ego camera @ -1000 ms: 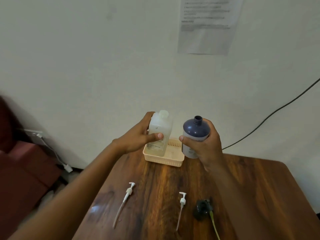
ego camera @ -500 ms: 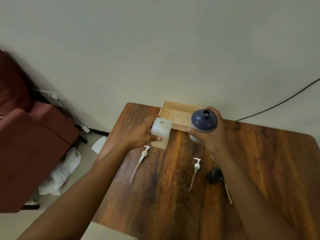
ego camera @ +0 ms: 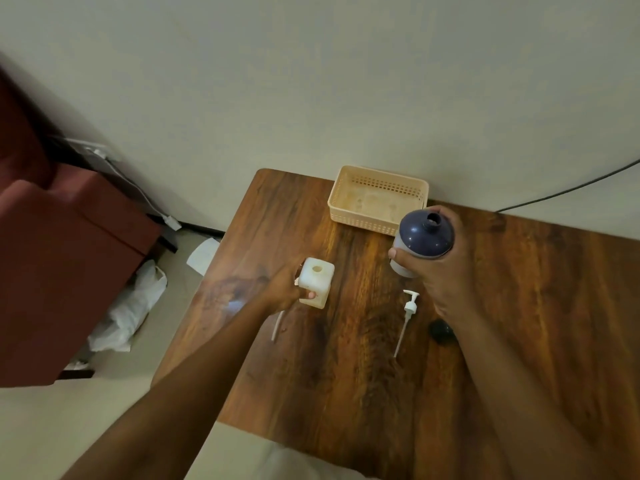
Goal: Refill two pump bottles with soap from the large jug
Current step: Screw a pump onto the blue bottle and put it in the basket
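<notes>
A wooden table (ego camera: 363,368) fills the frame's lower right, bearing a beige basket (ego camera: 377,216), two pump heads (ego camera: 409,306) and a dark cap (ego camera: 440,331).

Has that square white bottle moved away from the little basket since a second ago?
Yes. The white bottle, gripped by the left hand, was over the basket and now sits nearer the person, apart from it on the table.

no readable text (bottles unlabelled), no signs

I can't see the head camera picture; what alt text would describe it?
A person's left hand grips an open white square bottle and the right hand an open dark blue bottle, above a wooden table with a beige basket and a loose pump.
</notes>
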